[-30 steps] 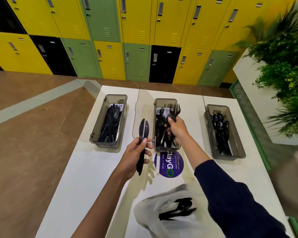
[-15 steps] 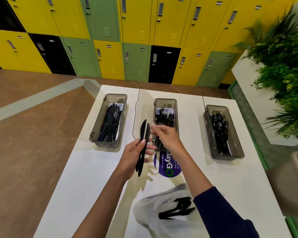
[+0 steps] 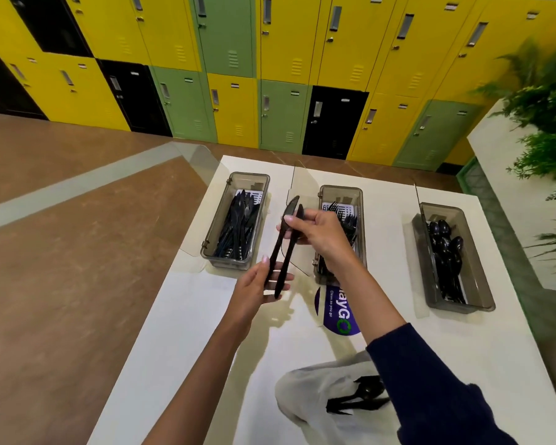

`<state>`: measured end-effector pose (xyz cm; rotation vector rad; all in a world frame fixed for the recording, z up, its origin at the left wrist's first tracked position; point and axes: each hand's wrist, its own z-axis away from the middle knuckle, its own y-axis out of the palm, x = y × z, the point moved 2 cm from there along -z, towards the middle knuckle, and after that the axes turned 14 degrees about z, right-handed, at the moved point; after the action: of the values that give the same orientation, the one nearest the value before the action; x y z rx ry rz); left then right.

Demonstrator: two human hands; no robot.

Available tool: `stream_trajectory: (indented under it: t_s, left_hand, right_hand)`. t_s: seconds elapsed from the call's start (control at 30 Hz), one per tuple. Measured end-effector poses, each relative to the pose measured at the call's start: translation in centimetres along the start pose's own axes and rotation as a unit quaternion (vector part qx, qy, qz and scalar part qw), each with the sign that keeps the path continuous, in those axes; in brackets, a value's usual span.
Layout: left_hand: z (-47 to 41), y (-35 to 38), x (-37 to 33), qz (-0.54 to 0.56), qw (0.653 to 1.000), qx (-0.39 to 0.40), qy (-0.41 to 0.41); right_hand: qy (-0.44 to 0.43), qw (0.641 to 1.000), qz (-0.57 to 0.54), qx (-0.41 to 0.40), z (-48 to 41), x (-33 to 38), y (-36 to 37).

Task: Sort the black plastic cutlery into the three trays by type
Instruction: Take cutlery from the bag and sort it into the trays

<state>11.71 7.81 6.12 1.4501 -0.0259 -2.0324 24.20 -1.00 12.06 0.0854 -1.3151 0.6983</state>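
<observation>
Black plastic knives [image 3: 283,244], two together, mid-frame above the white surface [image 3: 180,322]: handles pinched in the left hand [image 3: 254,289], blades pinched by the right hand [image 3: 315,234]. Behind, knife tray [image 3: 235,220] centre-left, fork tray [image 3: 341,226] centre, spoon tray [image 3: 451,256] right. More cutlery [image 3: 355,398] on a white bag [image 3: 312,399], bottom centre.

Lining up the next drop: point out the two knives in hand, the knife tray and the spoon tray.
knives [image 3: 286,239]: head view, mid-handle, between both hands.
knife tray [image 3: 212,232]: head view, its left wall.
spoon tray [image 3: 477,268]: head view, its right wall.
</observation>
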Motion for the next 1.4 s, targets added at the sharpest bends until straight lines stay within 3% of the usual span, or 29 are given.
stream_trajectory:
  t_s: [0.17, 0.3, 0.53, 0.77, 1.07, 1.3, 1.4]
  left_hand:
    - [-1.7, -4.6, 0.2, 0.021, 0.982, -0.185, 0.023]
    - [-3.7, -7.5, 0.9, 0.047, 0.967, -0.252, -0.015]
    - [-5.7, -8.1, 0.9, 0.052, 0.967, -0.247, -0.029]
    - [-6.1, -8.3, 1.0, 0.038, 0.964, -0.261, -0.024]
    - [-3.4, -5.8, -0.2, 0.067, 0.964, -0.242, -0.088]
    - [0.6, 0.5, -1.4, 0.028, 0.987, -0.155, -0.024]
    - [3.0, 3.9, -2.2, -0.018, 0.997, -0.072, -0.018]
  right_hand:
    - [-0.058, 0.997, 0.02, -0.053, -3.9, 4.2, 2.6]
    - [-0.076, 0.991, 0.069, -0.09, -8.0, 5.2, 6.1]
    - [-0.03, 0.973, 0.219, -0.058, -11.7, 1.5, 11.0]
    - [-0.012, 0.945, 0.324, -0.049, -11.6, 0.2, 11.3]
    - [-0.156, 0.962, 0.207, -0.081, -3.8, 2.0, 5.0]
    - [-0.147, 0.97, 0.156, -0.112, 4.2, -0.6, -1.8]
    - [-0.134, 0.969, 0.166, -0.124, 7.4, -2.4, -4.7]
